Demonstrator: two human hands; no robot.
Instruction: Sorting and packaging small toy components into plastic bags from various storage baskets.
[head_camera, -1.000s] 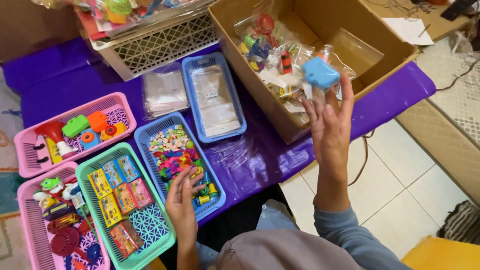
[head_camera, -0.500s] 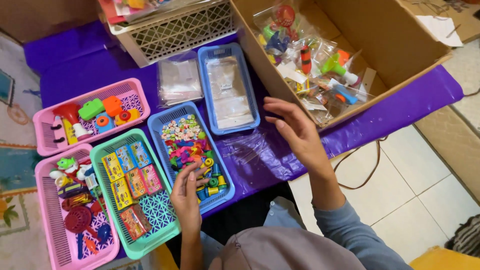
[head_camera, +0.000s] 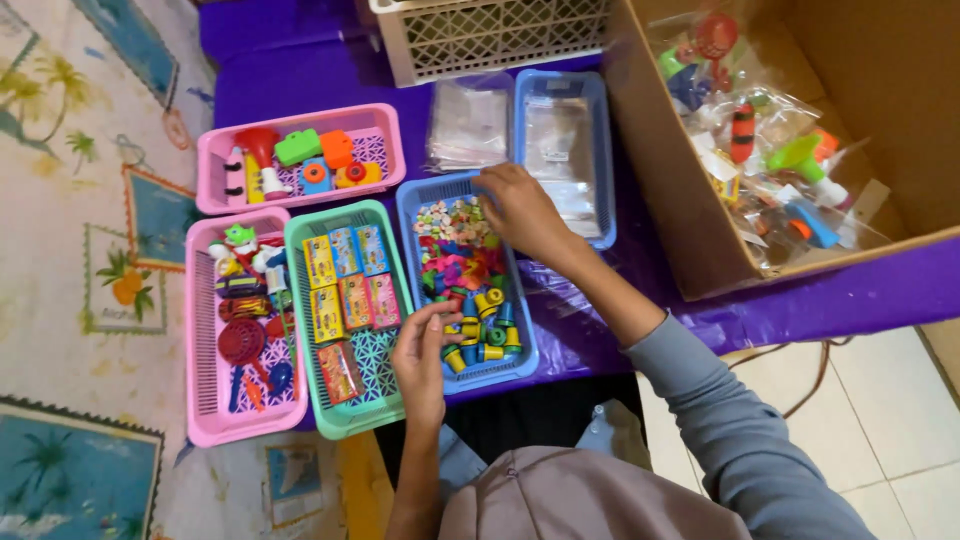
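Blue basket sits centre on the purple tablecloth, full of small colourful toy bits, with yellow-blue whistle-like pieces at its 6 o'clock end. Right hand is over the basket's 1 o'clock corner, fingers curled down and close together onto the small bits; can't tell if anything is pinched. Left hand is at the basket's 7 o'clock edge, fingers loosely bent and slightly apart, tips touching the yellow-blue pieces.

At 9 o'clock, touching the basket: green basket with small flat boxes. Further to 9: long pink basket of mixed toys. At 10 o'clock: second pink basket. At 12: stack of clear bags. At 1: light blue tray with more clear bags. At 3: cardboard box holding bagged toys. At 12, far edge: white lattice crate.
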